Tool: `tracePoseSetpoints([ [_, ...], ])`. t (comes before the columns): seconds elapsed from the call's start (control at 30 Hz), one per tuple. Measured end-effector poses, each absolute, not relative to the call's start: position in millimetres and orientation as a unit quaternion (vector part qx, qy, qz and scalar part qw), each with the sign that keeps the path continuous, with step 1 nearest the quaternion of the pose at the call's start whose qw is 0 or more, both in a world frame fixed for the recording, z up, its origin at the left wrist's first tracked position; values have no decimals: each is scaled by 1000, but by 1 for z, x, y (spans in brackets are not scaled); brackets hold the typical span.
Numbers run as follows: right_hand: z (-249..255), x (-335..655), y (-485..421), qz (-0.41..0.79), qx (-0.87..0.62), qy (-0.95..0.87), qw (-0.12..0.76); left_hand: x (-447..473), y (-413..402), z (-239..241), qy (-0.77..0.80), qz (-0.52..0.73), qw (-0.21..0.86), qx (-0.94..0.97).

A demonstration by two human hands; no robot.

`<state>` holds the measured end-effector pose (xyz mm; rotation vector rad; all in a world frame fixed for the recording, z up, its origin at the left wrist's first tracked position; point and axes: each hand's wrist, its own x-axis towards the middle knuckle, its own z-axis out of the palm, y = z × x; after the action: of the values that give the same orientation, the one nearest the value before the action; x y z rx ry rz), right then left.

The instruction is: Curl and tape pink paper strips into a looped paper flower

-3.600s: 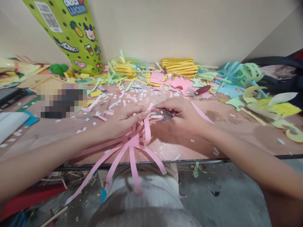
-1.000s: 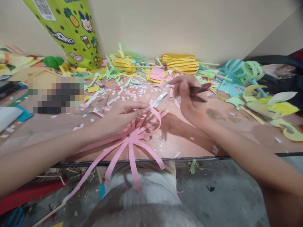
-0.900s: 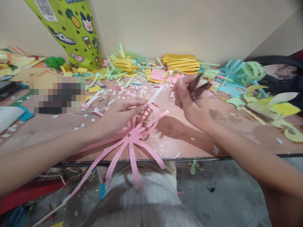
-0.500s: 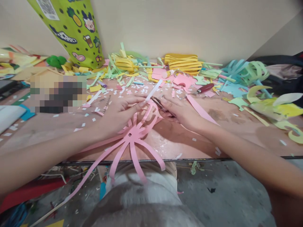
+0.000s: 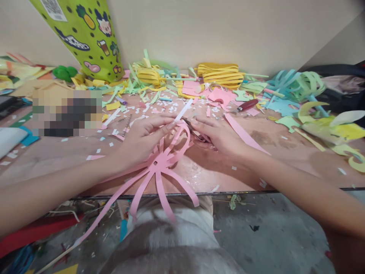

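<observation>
Several pink paper strips (image 5: 159, 167) fanned from one joined centre at the table (image 5: 285, 160) edge are seen partly looped, one loop pinched by the left hand (image 5: 142, 139) while small scissors (image 5: 194, 131) are gripped by the right hand (image 5: 221, 137); most strips hang unlooped.

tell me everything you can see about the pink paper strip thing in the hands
The pink strip bundle is thin paper cut into long narrow strips joined at one centre, fanning out like spokes. Some strips hang over the table edge; others curl upward. The left hand presses and pinches it; the right hand touches a looped strip.
</observation>
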<state>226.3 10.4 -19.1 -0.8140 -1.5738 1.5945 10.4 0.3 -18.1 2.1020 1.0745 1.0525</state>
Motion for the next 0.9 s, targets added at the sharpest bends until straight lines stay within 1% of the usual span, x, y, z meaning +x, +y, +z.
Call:
tracePoseSetpoints([
  [0.3, -25, 216, 5, 639, -321, -572, 401, 15, -2, -27, 405, 410, 264, 774],
  [0.5, -34, 216, 7, 690, -302, -523, 398, 20, -5, -27, 395, 401, 298, 771],
  [0.7, -33, 211, 5, 695, -306, -505, 410, 24, -8, -22, 415, 373, 255, 790],
  [0.9, -37, 212, 6, 706, -293, -503, 403, 24, -9, -20, 427, 362, 258, 787],
])
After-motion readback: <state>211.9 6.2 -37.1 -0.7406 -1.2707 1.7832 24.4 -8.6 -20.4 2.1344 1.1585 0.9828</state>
